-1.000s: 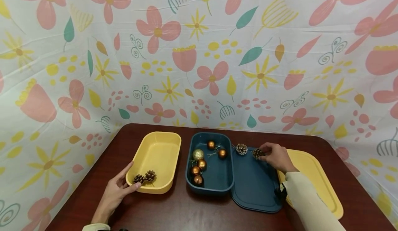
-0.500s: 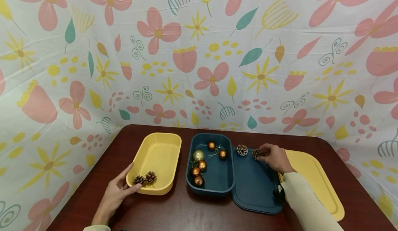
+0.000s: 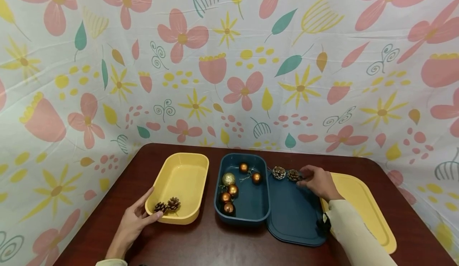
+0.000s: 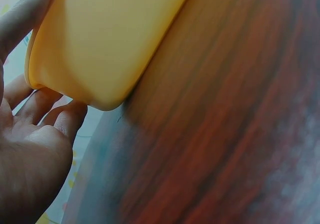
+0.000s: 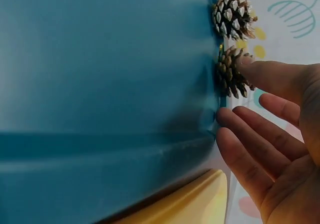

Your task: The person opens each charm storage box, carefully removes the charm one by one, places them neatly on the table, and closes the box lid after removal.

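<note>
My left hand (image 3: 130, 222) holds the near left corner of a yellow plastic box (image 3: 186, 168), thumb at its front and fingers along its left side. The left wrist view shows the fingers against the box wall (image 4: 115, 39). Two brown pine cones (image 3: 173, 203) lie inside at the near end. My right hand (image 3: 319, 182) is over the far edge of a dark blue lid (image 3: 295, 214), beside a brown pine cone (image 3: 293, 175). In the right wrist view its fingers are spread, and the thumb overlaps that pine cone (image 5: 230, 74). A white-tipped pine cone (image 3: 279, 173) sits just left of it.
A dark blue box (image 3: 242, 219) stands between the yellow box and the blue lid. It holds several copper baubles (image 3: 233, 189) and a glittery gold one (image 3: 228, 178). A yellow lid (image 3: 373, 214) lies at the right. Floral cloth (image 3: 229, 59) hangs behind the brown table (image 3: 222, 246).
My right hand has let go of the brown pine cone, which now rests upright at the lid's far edge beside the white-tipped one. The left hand stays on the yellow box.
</note>
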`<state>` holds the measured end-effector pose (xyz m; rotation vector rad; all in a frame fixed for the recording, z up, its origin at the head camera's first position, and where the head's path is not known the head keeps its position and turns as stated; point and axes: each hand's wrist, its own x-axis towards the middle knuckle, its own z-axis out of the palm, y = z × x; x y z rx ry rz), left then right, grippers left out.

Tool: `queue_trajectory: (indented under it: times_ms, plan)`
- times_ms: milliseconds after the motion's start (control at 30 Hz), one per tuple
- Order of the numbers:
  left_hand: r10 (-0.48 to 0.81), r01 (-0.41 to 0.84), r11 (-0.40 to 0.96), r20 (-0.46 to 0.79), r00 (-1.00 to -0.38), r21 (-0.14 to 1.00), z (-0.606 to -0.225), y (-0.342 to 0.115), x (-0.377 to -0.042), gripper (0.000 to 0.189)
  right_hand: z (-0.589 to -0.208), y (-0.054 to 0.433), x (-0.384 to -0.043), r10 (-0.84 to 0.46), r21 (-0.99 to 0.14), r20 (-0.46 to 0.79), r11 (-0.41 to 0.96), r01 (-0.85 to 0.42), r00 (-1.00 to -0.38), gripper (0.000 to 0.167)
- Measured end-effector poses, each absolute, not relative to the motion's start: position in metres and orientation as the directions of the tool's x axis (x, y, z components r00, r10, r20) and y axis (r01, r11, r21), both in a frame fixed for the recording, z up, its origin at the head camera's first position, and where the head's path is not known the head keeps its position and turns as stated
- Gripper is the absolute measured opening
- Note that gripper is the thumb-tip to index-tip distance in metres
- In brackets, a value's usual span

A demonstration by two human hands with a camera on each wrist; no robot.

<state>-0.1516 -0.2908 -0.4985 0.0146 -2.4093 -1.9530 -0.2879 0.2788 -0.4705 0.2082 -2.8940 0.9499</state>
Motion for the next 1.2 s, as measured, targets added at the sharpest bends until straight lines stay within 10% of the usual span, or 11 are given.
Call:
queue_trajectory:
  times_ms: [1200]
  plan:
    - [-0.032,0.027,0.188,0.034,-0.999,0.982,-0.498,-0.29,-0.151,0.085,-0.436,0.27,-0.281,-0.205,-0.62,0.16,0.74,-0.26,-0.966,0.04]
